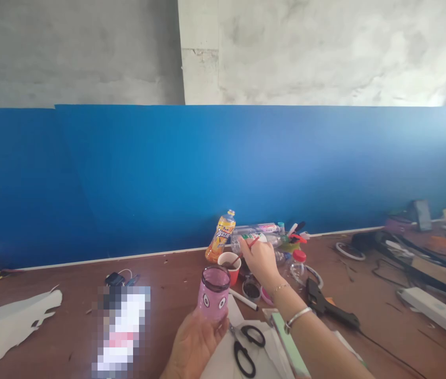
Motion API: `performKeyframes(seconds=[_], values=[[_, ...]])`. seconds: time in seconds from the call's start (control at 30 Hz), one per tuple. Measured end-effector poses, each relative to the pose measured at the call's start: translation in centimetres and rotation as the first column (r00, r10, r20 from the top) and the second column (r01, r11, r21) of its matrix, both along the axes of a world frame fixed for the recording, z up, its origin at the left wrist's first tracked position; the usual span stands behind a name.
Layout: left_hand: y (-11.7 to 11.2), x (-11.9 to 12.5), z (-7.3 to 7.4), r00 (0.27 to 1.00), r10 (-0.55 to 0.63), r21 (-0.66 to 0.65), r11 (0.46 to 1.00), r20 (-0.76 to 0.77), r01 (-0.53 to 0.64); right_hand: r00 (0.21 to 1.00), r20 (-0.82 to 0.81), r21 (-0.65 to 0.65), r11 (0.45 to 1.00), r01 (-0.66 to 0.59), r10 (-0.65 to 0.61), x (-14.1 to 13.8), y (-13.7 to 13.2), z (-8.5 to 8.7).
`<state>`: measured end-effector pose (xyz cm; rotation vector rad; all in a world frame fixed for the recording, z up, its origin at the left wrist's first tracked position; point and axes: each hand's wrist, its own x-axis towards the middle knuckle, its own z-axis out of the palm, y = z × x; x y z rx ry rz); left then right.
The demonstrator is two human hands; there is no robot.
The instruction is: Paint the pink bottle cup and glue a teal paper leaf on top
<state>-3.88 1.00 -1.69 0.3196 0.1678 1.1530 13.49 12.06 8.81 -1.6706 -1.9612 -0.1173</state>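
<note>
Purple, eyes and dark rim done, the rest looking undecorated, a cup is filling the left hand's fingers, the right hand, toward one o'clock, pinching a red stick.

Bright light from right; pale sheen on blue partition; grey wall dimmer leftward; pixelated patch lower left.

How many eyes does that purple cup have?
2: the left eye and the right eye, side by side on the front of the purple cup in the left hand. Its back is hidden.
</note>
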Motion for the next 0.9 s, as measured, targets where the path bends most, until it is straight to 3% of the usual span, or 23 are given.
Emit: performKeyframes(seconds=[0.27, 0.43, 0.7, 0.8, 0.9], values=[[0.2, 0.1, 0.4, 0.998, 0.07, -0.093, 0.993, -0.005, -0.07, 1.0, -0.017, 0.012, 1.0, -0.012, 0.013, 0.1, 0.1, -0.6], [0.6, 0.0, 0.4, 0.985, 0.17, -0.13, 0.976, -0.033, -0.172, 0.999, -0.044, 0.023, 1.0, -0.01, 0.011, 0.4, -0.1, -1.4], [0.6, -0.1, 0.7, 0.982, 0.186, -0.163, 0.968, -0.042, -0.191, 0.976, -0.155, 0.003, 0.989, -0.151, 0.15, 1.5, -2.2, -2.9], [0.5, -0.1, 0.8, 0.982, 0.184, -0.152, 0.971, -0.029, -0.186, 0.985, -0.14, -0.009, 0.995, -0.099, 0.097, 2.0, -3.0, -3.8], [0.6, -0.2, 0.8, 0.983, 0.184, -0.163, 0.969, -0.017, -0.184, 1.0, 0.002, -0.08, 0.997, -0.012, 0.012, 2.4, -4.2, -4.4]])
